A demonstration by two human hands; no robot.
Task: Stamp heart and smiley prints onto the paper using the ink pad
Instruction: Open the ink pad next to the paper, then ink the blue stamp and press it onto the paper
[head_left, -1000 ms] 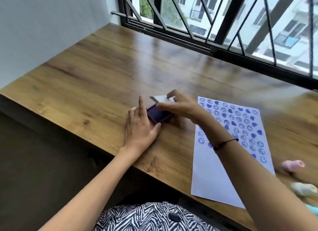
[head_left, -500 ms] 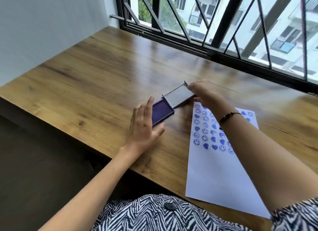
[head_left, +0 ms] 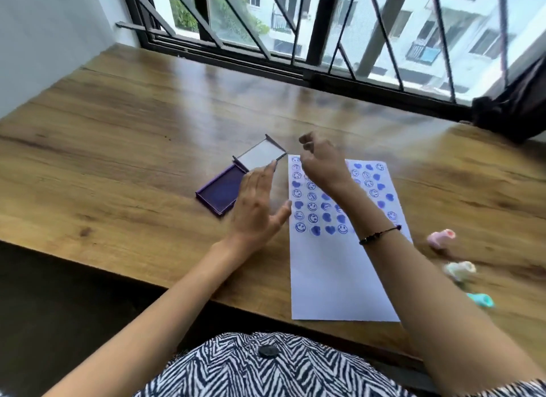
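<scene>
1. Ink pad point(head_left: 220, 194) lies open on the wooden table point(head_left: 118, 148), lid point(head_left: 260, 157) flung back, just left of the paper point(head_left: 334, 272).
2. Left hand point(head_left: 258, 206) hovers flat and empty; right hand point(head_left: 322, 163) hangs loosely curled, grasping nothing.
3. Best next step — fetch a stamp from the pink stamp point(head_left: 441, 238) group at right.
4. Paper's lower half is blank — ample stamping room, though its near edge sits close to the table's edge.
</scene>
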